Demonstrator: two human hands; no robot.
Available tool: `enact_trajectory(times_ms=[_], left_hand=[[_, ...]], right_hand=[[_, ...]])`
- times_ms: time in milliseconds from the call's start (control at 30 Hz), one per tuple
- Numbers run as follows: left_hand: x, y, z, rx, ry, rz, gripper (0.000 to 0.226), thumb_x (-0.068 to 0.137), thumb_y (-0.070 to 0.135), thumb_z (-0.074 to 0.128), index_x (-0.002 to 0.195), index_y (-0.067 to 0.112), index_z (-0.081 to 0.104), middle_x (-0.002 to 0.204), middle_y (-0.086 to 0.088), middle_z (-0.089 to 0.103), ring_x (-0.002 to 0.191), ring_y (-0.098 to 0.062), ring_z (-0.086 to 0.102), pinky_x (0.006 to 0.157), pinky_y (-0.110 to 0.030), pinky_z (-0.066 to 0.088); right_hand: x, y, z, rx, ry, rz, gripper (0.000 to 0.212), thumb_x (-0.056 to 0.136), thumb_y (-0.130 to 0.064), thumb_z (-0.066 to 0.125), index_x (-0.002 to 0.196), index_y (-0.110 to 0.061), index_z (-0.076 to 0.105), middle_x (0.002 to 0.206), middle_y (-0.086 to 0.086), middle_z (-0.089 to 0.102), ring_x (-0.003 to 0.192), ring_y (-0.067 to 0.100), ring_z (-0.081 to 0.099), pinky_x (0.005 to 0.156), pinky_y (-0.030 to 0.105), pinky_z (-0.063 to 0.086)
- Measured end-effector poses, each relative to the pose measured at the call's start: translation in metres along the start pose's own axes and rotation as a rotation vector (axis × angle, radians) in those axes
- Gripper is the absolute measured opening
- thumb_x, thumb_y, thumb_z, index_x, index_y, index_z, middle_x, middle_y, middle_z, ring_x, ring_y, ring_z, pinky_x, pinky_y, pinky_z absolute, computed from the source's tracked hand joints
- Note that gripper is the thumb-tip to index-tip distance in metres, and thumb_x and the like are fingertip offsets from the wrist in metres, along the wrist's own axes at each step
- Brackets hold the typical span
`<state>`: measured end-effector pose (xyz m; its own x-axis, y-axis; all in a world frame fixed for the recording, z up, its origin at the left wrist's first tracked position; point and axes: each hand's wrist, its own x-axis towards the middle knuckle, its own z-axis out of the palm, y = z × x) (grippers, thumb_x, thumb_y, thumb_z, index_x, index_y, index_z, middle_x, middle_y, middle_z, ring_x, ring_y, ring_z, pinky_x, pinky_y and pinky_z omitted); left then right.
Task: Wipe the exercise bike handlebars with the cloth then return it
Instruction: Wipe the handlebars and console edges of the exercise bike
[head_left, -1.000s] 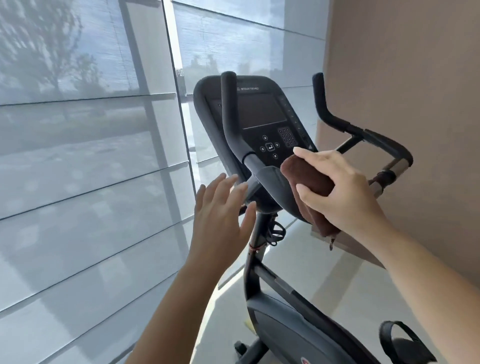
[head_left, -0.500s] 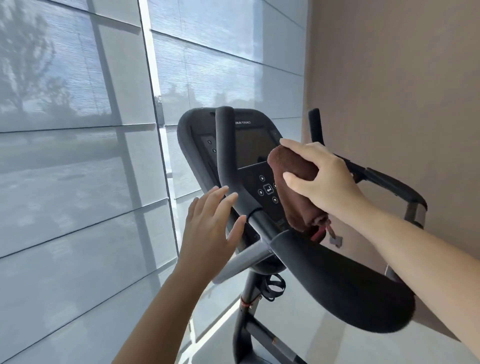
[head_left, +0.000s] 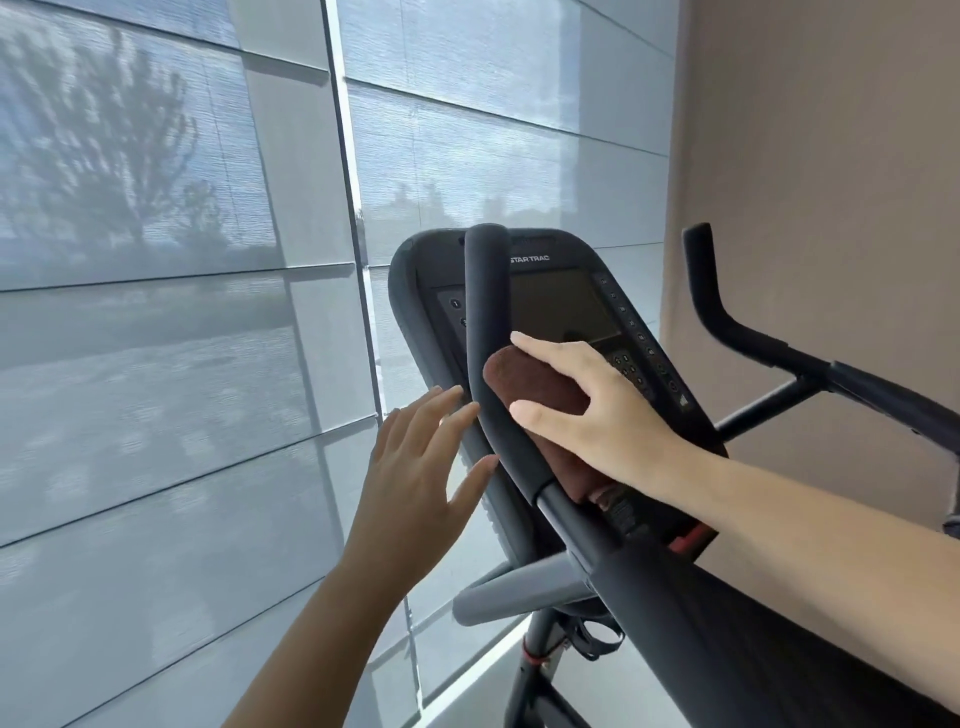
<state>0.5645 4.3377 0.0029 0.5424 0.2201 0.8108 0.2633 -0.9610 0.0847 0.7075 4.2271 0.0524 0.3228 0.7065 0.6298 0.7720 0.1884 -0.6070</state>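
One brown cloth (head_left: 535, 387) lies bunched against the inner side of the near handlebar (head_left: 485, 312), about halfway up its upright padded part. The right hand (head_left: 597, 410) presses it there, forefinger along the top of the wad and thumb beneath, pinching it. At about eight o'clock from the cloth the left hand (head_left: 415, 467) is spread wide and holds nothing. Its thumb tip sits right at the bar's outer side, though I cannot tell whether it touches. Behind the cloth, at twelve to one o'clock, is the bike's console (head_left: 561, 306). Well off at three o'clock stands the far handlebar (head_left: 727, 322), with neither hand on it. By my reading, the wiping step is under way on the near bar. The next move calls for running the cloth up toward the tip at twelve o'clock and round the outer side, then crossing to the far bar before the cloth goes back.
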Motion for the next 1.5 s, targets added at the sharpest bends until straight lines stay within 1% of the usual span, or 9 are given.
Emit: enact_trajectory(times_ms=[133,367,533,667,800,933,1200,1367,1500], left_hand=[[0.003,-0.003,0.002,0.0,-0.006,0.031,0.049,0.086,0.042,0.044,0.119,0.007,0.056,0.127,-0.01,0.055,0.12,-0.028,0.048,0.102,-0.039,0.031],[0.009,-0.005,0.001,-0.022,-0.043,0.025,0.054,0.084,0.045,0.044,0.12,0.006,0.056,0.128,-0.01,0.055,0.122,-0.027,0.047,0.102,-0.036,0.029],[0.015,-0.003,-0.003,-0.044,-0.038,0.003,0.057,0.083,0.046,0.044,0.121,0.005,0.055,0.128,-0.009,0.055,0.121,-0.026,0.048,0.101,-0.036,0.031],[0.022,-0.005,-0.006,-0.044,-0.073,-0.011,0.064,0.084,0.054,0.044,0.127,0.007,0.05,0.134,-0.008,0.05,0.121,-0.022,0.046,0.099,-0.035,0.031],[0.027,-0.004,-0.005,-0.013,-0.113,-0.01,0.063,0.083,0.048,0.046,0.129,0.006,0.048,0.139,-0.009,0.044,0.123,-0.029,0.047,0.097,-0.041,0.035],[0.026,-0.005,-0.003,-0.006,-0.132,0.044,0.067,0.087,0.053,0.036,0.128,0.001,0.049,0.139,-0.016,0.042,0.119,-0.031,0.051,0.094,-0.046,0.042],[0.025,-0.007,0.001,-0.132,-0.081,0.064,0.062,0.082,0.041,0.058,0.13,0.003,0.046,0.141,-0.013,0.039,0.124,-0.022,0.042,0.097,-0.041,0.039],[0.024,-0.007,0.005,-0.319,-0.047,-0.005,0.063,0.075,0.028,0.057,0.132,0.01,0.037,0.142,-0.003,0.034,0.131,-0.011,0.034,0.105,-0.014,0.027],[0.023,-0.004,0.006,-0.437,-0.028,-0.059,0.067,0.074,0.029,0.06,0.133,0.013,0.034,0.142,0.002,0.033,0.13,-0.004,0.03,0.106,-0.01,0.023]], right_hand=[[0.003,-0.001,-0.009,0.129,-0.152,0.065,0.053,0.077,-0.035,0.067,0.123,-0.052,0.047,0.13,-0.01,0.048,0.116,-0.001,0.048,0.101,0.02,0.039],[0.006,0.002,-0.007,0.234,-0.252,0.125,0.062,0.076,-0.031,0.071,0.124,-0.058,0.042,0.116,-0.023,0.054,0.092,-0.006,0.058,0.068,0.006,0.046],[0.0,0.001,-0.003,0.132,-0.093,0.034,0.056,0.076,-0.022,0.067,0.119,-0.052,0.049,0.108,-0.009,0.058,0.093,0.007,0.059,0.082,0.021,0.05],[0.019,-0.002,-0.007,0.151,0.16,-0.095,0.058,0.077,-0.026,0.068,0.124,-0.051,0.044,0.124,-0.003,0.051,0.105,-0.008,0.05,0.084,0.0,0.036],[0.061,-0.009,-0.003,0.256,0.375,-0.141,0.056,0.082,-0.023,0.067,0.131,-0.032,0.042,0.127,0.003,0.043,0.097,-0.021,0.044,0.082,-0.003,0.034],[0.068,-0.003,0.006,0.312,0.278,-0.103,0.054,0.083,-0.024,0.066,0.132,-0.03,0.043,0.131,0.0,0.046,0.111,-0.002,0.048,0.099,0.015,0.039],[0.005,0.005,-0.011,0.107,-0.217,-0.052,0.047,0.078,-0.031,0.069,0.115,-0.054,0.052,0.114,-0.005,0.056,0.1,0.001,0.056,0.08,0.004,0.043],[-0.019,0.0,-0.038,0.171,-0.434,-0.025,0.045,0.074,-0.028,0.075,0.11,-0.05,0.059,0.103,-0.02,0.066,0.092,-0.007,0.061,0.076,0.005,0.044],[0.032,-0.008,-0.033,0.16,0.0,-0.141,0.043,0.077,-0.02,0.073,0.115,-0.03,0.054,0.107,-0.018,0.06,0.097,-0.006,0.057,0.08,0.005,0.042]])
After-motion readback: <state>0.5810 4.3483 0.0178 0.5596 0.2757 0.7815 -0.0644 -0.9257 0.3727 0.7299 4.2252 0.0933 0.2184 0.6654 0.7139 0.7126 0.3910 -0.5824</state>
